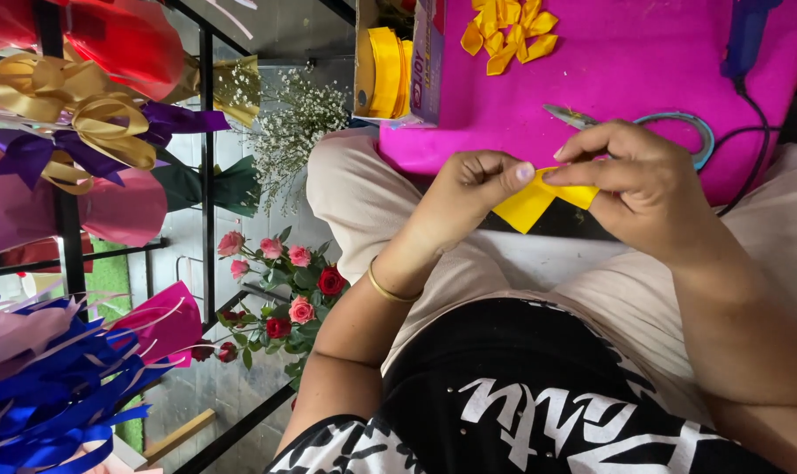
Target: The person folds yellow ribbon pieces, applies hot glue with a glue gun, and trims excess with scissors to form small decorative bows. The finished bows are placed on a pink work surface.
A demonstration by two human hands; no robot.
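Note:
My left hand (476, 186), with a thin gold bangle on the wrist, and my right hand (637, 180) both pinch a small folded piece of yellow ribbon (532, 204) over my lap. The thumbs and forefingers meet at its top edge. Just beyond the hands, a bright pink sheet (627, 79) lies across my knees. On it are scissors (583, 118) with a light blue handle, a pile of folded yellow ribbon pieces (508, 33) and a blue glue gun (748, 35) with a black cord.
A roll of yellow ribbon (384, 70) stands in a box at the pink sheet's left edge. White baby's breath (293, 123) and pink and red roses (284, 294) are at the left. Further left, a black metal rack (207, 175) holds wrapped bouquets, gold and purple bows (74, 123) and blue ribbons (47, 404).

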